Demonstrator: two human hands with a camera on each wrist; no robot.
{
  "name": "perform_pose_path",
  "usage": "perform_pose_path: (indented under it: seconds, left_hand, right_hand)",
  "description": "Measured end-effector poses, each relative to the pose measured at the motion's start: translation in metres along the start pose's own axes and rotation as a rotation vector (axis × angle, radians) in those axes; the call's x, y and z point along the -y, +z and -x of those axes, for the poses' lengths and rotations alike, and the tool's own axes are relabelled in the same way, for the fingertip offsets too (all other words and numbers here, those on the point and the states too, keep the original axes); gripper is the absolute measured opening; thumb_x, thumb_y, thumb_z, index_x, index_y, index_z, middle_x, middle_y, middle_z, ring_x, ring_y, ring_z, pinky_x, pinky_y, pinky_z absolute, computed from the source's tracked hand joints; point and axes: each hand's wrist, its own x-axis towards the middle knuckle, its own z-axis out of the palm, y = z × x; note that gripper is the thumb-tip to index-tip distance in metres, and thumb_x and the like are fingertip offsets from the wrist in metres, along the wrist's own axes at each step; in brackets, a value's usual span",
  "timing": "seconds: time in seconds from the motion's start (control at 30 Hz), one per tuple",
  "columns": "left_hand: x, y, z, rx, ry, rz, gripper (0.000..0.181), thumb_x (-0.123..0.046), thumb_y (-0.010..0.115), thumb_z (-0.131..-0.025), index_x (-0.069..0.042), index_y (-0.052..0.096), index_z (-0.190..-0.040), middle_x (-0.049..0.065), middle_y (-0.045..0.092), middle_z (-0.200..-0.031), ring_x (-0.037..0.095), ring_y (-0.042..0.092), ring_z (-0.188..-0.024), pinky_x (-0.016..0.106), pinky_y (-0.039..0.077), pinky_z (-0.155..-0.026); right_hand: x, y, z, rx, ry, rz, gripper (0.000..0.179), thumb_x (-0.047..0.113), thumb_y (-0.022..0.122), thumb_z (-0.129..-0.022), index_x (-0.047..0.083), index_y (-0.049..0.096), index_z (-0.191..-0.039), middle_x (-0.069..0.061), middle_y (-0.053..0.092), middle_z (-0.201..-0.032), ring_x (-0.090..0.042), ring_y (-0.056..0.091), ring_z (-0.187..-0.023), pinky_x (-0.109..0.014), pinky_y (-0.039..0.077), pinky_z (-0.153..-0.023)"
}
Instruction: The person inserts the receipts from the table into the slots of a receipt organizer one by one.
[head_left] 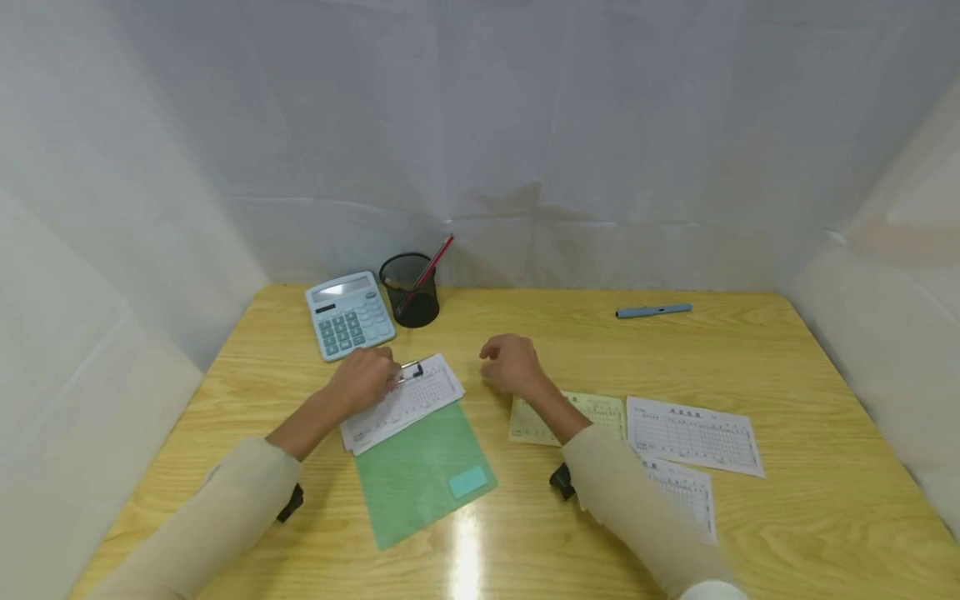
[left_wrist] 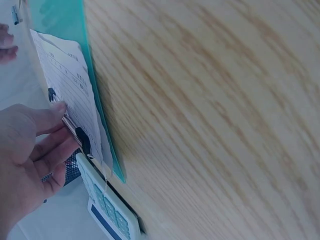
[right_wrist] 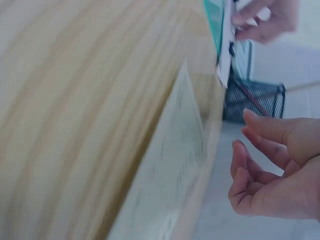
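Wood-grain table (head_left: 810, 392), work left of centre
Green clipboard (head_left: 427, 479) flat on it, label end toward the person; best kept flat while the clip is worked
Stacked white forms (head_left: 416, 400) lying on the board's far end, edges not quite flush; square them before clip pressure comes off, else they will likely set crooked
Loose white form (head_left: 693, 433) and yellow form (head_left: 600, 407) over to the right, the yellow one under the right forearm; lift that arm clear so the sleeve drags nothing
Calculator (head_left: 350, 317) just beyond the left hand, little room that side
Left hand (head_left: 366, 377) pinching the clip, thumb on top, fingers behind; press mid-lever for an even bite
Right hand (head_left: 512, 364) loosely curled, thumb and forefinger slightly apart, holding nothing; would serve well steadying the sheets
Metal clip (head_left: 412, 372) at the forms' far edge; whether it bites every sheet, cannot tell
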Motion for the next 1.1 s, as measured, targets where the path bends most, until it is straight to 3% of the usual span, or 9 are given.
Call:
perform_pose_path:
  seconds: [0.2,0.53,0.7,0.87,0.97,1.1]
  left_hand:
    - [0.0,-0.002,0.001,0.014,-0.029,0.023,0.006,-0.01,0.071,-0.08,-0.006,0.074,-0.083,0.006,0.062,-0.074,0.016,0.051,-0.06,0.032,0.044,-0.06]
    - [-0.001,-0.005,0.004,0.06,-0.066,0.049,0.012,-0.013,0.071,-0.082,-0.006,0.074,-0.092,0.006,0.062,-0.078,0.015,0.048,-0.062,0.033,0.043,-0.063]
    - [0.0,-0.005,0.006,0.063,-0.069,0.058,0.013,-0.014,0.071,-0.082,-0.006,0.074,-0.092,0.006,0.063,-0.078,0.015,0.05,-0.064,0.034,0.044,-0.065]
    - [0.001,-0.006,0.008,0.072,-0.08,0.048,0.015,-0.015,0.071,-0.083,-0.005,0.074,-0.094,0.006,0.062,-0.078,0.015,0.05,-0.063,0.033,0.044,-0.064]
    - [0.002,-0.006,0.009,0.071,-0.083,0.043,0.015,-0.015,0.071,-0.083,-0.005,0.074,-0.094,0.006,0.063,-0.078,0.015,0.05,-0.063,0.033,0.044,-0.063]
    - [0.002,-0.005,0.009,0.07,-0.078,0.038,0.015,-0.015,0.071,-0.083,-0.006,0.074,-0.094,0.006,0.063,-0.078,0.015,0.051,-0.064,0.034,0.045,-0.065]
  right_hand:
    - [-0.029,-0.04,0.023,0.067,-0.003,-0.053,0.03,0.015,0.067,-0.087,0.001,0.065,-0.114,-0.019,0.062,-0.114,-0.031,0.06,-0.1,-0.039,0.053,-0.076]
    - [-0.087,-0.086,0.056,0.099,0.067,0.031,0.043,0.019,0.07,-0.085,0.001,0.056,-0.122,-0.022,0.057,-0.119,-0.035,0.057,-0.106,-0.044,0.05,-0.082]
    - [-0.107,-0.095,0.071,0.128,0.025,0.099,0.042,0.018,0.075,-0.081,0.0,0.058,-0.115,-0.022,0.057,-0.115,-0.036,0.054,-0.105,-0.046,0.048,-0.082]
    - [-0.113,-0.097,0.079,0.151,-0.033,0.192,0.041,0.02,0.081,-0.073,0.001,0.063,-0.105,-0.019,0.058,-0.106,-0.033,0.053,-0.099,-0.047,0.046,-0.083]
    - [-0.113,-0.095,0.08,0.164,-0.015,0.224,0.045,0.021,0.084,-0.069,0.004,0.063,-0.105,-0.017,0.057,-0.106,-0.031,0.052,-0.098,-0.047,0.044,-0.082]
    - [-0.114,-0.093,0.077,0.178,0.024,0.186,0.046,0.017,0.083,-0.071,0.003,0.061,-0.109,-0.017,0.057,-0.108,-0.03,0.052,-0.099,-0.046,0.045,-0.083]
